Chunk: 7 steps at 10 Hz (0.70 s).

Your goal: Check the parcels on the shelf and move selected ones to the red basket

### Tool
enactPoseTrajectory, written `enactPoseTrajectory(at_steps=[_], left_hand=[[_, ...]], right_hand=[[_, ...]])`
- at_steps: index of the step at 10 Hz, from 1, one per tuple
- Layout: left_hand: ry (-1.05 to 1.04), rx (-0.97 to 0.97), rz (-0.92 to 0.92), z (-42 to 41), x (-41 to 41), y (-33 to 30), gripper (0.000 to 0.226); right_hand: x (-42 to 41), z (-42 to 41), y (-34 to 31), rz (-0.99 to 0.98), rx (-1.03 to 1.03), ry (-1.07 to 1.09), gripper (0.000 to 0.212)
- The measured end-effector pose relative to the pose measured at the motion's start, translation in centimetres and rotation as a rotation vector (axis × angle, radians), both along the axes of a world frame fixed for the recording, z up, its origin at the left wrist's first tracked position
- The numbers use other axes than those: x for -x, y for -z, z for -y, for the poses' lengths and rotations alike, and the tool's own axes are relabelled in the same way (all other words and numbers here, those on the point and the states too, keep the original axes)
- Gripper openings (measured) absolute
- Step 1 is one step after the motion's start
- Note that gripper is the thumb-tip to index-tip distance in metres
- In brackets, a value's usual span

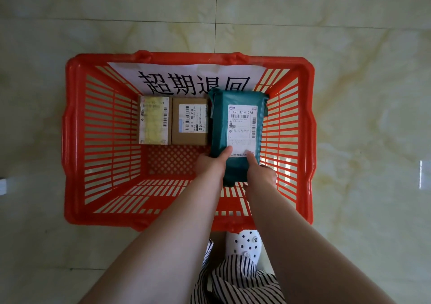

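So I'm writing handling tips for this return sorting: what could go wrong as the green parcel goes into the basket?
1. Both the left hand and the right hand grip only the near end of the green parcel, so its far end could sag or slip.
2. It may land on the brown box beside it, hiding that label.
3. It already covers part of the paper sign in the red basket.

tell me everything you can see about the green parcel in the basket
The green parcel is a soft teal plastic mailer, wrinkled, with a white shipping label reading 470 L14 078 facing up. It sits at the red basket's right side, beside a brown box. The left hand and right hand grip its near end, thumbs on top.
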<state>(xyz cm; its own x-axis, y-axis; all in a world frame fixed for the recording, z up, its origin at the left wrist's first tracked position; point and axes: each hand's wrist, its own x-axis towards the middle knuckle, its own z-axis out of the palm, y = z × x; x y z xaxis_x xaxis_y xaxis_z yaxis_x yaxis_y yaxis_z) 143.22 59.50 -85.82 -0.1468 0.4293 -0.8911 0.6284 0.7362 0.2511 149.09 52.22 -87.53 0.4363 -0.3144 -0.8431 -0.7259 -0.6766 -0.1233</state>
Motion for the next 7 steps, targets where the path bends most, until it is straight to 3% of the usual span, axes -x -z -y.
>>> enactPoseTrajectory(at_steps=[1, 3, 5, 7], left_hand=[[0.016, -0.019, -0.015, 0.0, -0.1, 0.2, 0.070], [0.033, -0.019, -0.024, -0.1, 0.3, 0.7, 0.072], [0.049, -0.036, -0.024, -0.2, 0.7, 0.0, 0.077], [0.053, -0.017, -0.025, -0.4, 1.2, -2.1, 0.089]], right_hand=[[-0.2, 0.0, -0.3, -0.028, -0.002, 0.026, 0.078], [0.2, 0.6, -0.2, -0.032, -0.132, 0.057, 0.079], [0.1, 0.8, -1.2, -0.042, -0.198, 0.053, 0.071], [0.3, -0.2, -4.7, 0.009, -0.064, 0.054, 0.056]])
